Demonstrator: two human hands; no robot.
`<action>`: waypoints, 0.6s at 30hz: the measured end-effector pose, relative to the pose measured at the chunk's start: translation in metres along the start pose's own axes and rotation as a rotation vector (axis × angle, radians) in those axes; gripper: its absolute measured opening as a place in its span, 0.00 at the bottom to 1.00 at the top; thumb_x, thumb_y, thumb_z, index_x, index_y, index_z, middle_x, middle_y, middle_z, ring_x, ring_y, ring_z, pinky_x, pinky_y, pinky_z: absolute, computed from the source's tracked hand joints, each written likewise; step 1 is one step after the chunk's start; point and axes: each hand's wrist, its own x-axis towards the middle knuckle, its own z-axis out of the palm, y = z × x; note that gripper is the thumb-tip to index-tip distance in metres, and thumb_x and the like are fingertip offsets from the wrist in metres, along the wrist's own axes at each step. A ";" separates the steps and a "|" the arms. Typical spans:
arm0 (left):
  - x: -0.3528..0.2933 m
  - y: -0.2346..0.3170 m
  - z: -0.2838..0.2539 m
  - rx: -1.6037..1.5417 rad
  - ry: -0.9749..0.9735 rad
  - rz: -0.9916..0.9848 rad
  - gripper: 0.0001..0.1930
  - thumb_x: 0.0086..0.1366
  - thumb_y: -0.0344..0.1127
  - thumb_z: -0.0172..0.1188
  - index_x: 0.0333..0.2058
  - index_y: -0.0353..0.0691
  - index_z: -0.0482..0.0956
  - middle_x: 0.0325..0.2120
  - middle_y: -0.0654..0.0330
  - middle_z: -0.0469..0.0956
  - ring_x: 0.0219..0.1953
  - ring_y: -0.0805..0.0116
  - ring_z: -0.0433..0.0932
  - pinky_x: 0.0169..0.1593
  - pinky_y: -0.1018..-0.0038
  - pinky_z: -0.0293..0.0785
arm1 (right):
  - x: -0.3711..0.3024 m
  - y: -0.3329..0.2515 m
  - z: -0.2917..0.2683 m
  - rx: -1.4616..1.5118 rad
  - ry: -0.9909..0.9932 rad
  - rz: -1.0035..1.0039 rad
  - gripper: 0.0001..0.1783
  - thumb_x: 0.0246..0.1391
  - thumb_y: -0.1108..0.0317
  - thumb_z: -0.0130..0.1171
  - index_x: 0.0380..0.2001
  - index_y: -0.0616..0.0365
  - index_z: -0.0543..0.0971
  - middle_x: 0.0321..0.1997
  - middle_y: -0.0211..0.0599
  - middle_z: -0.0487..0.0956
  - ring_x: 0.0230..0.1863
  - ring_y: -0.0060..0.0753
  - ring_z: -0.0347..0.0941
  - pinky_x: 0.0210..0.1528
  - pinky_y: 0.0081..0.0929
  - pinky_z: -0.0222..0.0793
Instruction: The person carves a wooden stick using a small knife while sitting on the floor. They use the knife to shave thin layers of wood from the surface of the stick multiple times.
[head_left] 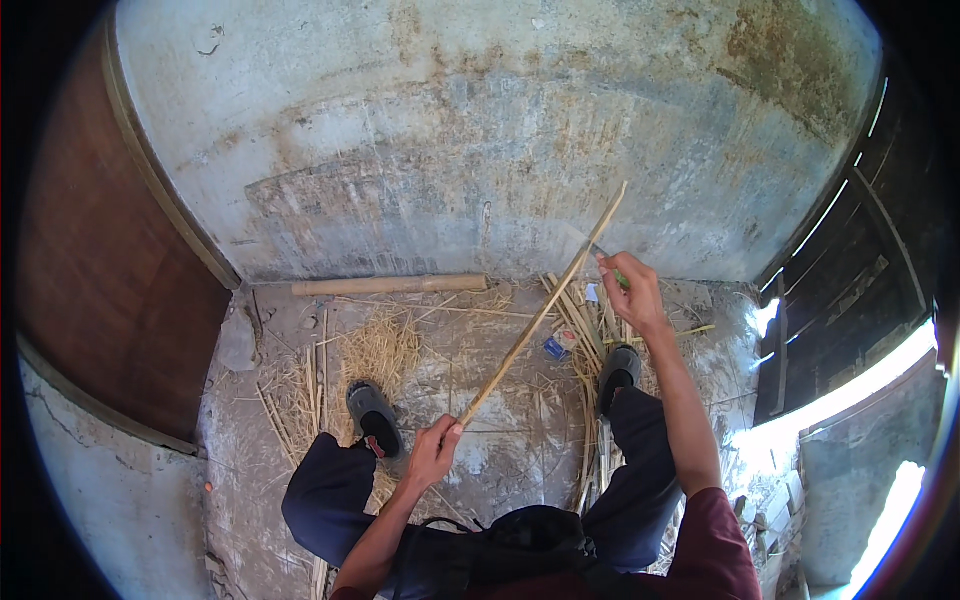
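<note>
The left hand (434, 452) is clasping the near end of a long strip (525, 338), which is slanting above the floor (500, 465) toward the wall (420, 150). The right hand (637, 298) is gripping a green-handled knife (622, 281), its blade crossing the strip. A pole (390, 285) is lying along the floor's wall edge; open room is stretching between the shoes (372, 410).

No text, number or sign can be read; any print on the small blue packet (555, 348) on the floor (500, 465), near the right shoe (618, 375), is too small to tell
</note>
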 end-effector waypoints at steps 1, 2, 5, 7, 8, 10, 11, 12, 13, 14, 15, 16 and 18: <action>-0.003 -0.001 -0.001 -0.016 -0.008 -0.025 0.14 0.80 0.40 0.56 0.38 0.34 0.77 0.16 0.53 0.67 0.15 0.65 0.67 0.24 0.64 0.62 | 0.002 0.006 -0.004 -0.010 0.017 -0.016 0.10 0.60 0.80 0.62 0.44 0.61 0.85 0.37 0.47 0.83 0.36 0.54 0.83 0.38 0.41 0.77; -0.005 -0.002 0.000 -0.036 -0.015 -0.048 0.14 0.80 0.40 0.56 0.38 0.34 0.77 0.15 0.53 0.67 0.16 0.65 0.67 0.24 0.64 0.63 | 0.005 0.014 -0.008 -0.013 0.017 -0.019 0.10 0.60 0.80 0.62 0.44 0.61 0.85 0.37 0.47 0.83 0.36 0.54 0.83 0.38 0.41 0.77; -0.010 -0.007 -0.002 -0.026 -0.032 -0.047 0.13 0.79 0.40 0.57 0.39 0.34 0.77 0.15 0.53 0.67 0.16 0.64 0.68 0.25 0.63 0.63 | 0.021 0.038 -0.022 -0.025 0.048 0.032 0.10 0.60 0.79 0.63 0.44 0.64 0.84 0.40 0.49 0.85 0.41 0.57 0.85 0.43 0.42 0.78; -0.010 -0.006 -0.004 -0.024 -0.033 -0.060 0.13 0.79 0.40 0.57 0.39 0.34 0.77 0.15 0.53 0.66 0.16 0.64 0.68 0.25 0.63 0.63 | 0.035 0.053 -0.034 -0.146 0.078 -0.050 0.09 0.62 0.77 0.62 0.45 0.63 0.83 0.40 0.51 0.86 0.43 0.57 0.86 0.45 0.41 0.79; -0.012 -0.006 -0.006 -0.017 -0.025 -0.082 0.13 0.79 0.40 0.56 0.39 0.34 0.77 0.15 0.53 0.66 0.16 0.64 0.68 0.25 0.63 0.63 | 0.042 0.058 -0.038 -0.142 0.076 -0.054 0.09 0.62 0.77 0.62 0.45 0.63 0.83 0.40 0.51 0.86 0.43 0.57 0.86 0.45 0.41 0.79; -0.014 -0.006 -0.011 -0.015 -0.012 -0.087 0.14 0.80 0.41 0.56 0.39 0.34 0.77 0.15 0.53 0.66 0.16 0.64 0.68 0.25 0.63 0.63 | 0.054 0.069 -0.047 -0.143 0.159 0.197 0.08 0.65 0.75 0.60 0.45 0.62 0.82 0.36 0.53 0.85 0.41 0.57 0.86 0.44 0.42 0.79; -0.014 -0.007 -0.014 -0.015 -0.003 -0.091 0.15 0.80 0.41 0.56 0.38 0.34 0.76 0.15 0.52 0.66 0.16 0.63 0.68 0.26 0.62 0.63 | 0.058 0.076 -0.050 -0.170 0.117 0.365 0.09 0.68 0.67 0.60 0.44 0.61 0.81 0.33 0.51 0.85 0.37 0.50 0.86 0.42 0.41 0.78; -0.011 -0.008 -0.013 -0.018 -0.006 -0.085 0.15 0.80 0.41 0.56 0.38 0.34 0.76 0.15 0.52 0.66 0.16 0.63 0.68 0.26 0.62 0.63 | 0.053 0.097 -0.053 -0.176 0.121 0.364 0.09 0.68 0.67 0.60 0.44 0.61 0.81 0.33 0.51 0.85 0.37 0.50 0.86 0.42 0.41 0.78; -0.004 -0.010 -0.006 -0.042 -0.001 -0.088 0.16 0.80 0.43 0.56 0.37 0.34 0.75 0.16 0.52 0.66 0.17 0.63 0.67 0.26 0.61 0.63 | 0.040 0.130 -0.057 -0.228 0.086 0.352 0.10 0.67 0.64 0.61 0.42 0.60 0.81 0.31 0.48 0.84 0.33 0.45 0.83 0.38 0.40 0.77; 0.001 -0.012 -0.001 -0.064 0.010 -0.099 0.17 0.80 0.44 0.56 0.36 0.35 0.74 0.16 0.52 0.66 0.17 0.62 0.67 0.27 0.60 0.62 | 0.032 0.151 -0.057 -0.270 0.043 0.339 0.12 0.66 0.61 0.61 0.40 0.59 0.81 0.29 0.45 0.84 0.28 0.40 0.80 0.33 0.40 0.76; 0.002 -0.012 -0.004 -0.063 0.019 -0.108 0.17 0.80 0.44 0.56 0.36 0.35 0.74 0.16 0.52 0.66 0.17 0.62 0.67 0.27 0.60 0.62 | 0.024 0.153 -0.050 -0.191 -0.312 0.603 0.11 0.65 0.60 0.63 0.42 0.55 0.82 0.29 0.38 0.83 0.27 0.32 0.77 0.29 0.34 0.72; 0.005 -0.013 -0.008 -0.011 0.009 -0.110 0.19 0.80 0.46 0.56 0.35 0.34 0.74 0.16 0.51 0.66 0.18 0.61 0.67 0.27 0.59 0.62 | 0.014 0.155 -0.043 -0.109 -0.671 0.858 0.11 0.64 0.58 0.65 0.44 0.51 0.83 0.28 0.30 0.82 0.25 0.24 0.74 0.25 0.27 0.68; 0.016 -0.010 -0.003 0.023 -0.027 -0.100 0.20 0.80 0.47 0.56 0.35 0.34 0.73 0.16 0.50 0.66 0.18 0.59 0.67 0.28 0.58 0.62 | -0.010 0.162 -0.018 -0.020 -1.390 1.057 0.14 0.60 0.58 0.67 0.47 0.47 0.83 0.30 0.28 0.83 0.25 0.22 0.75 0.22 0.23 0.66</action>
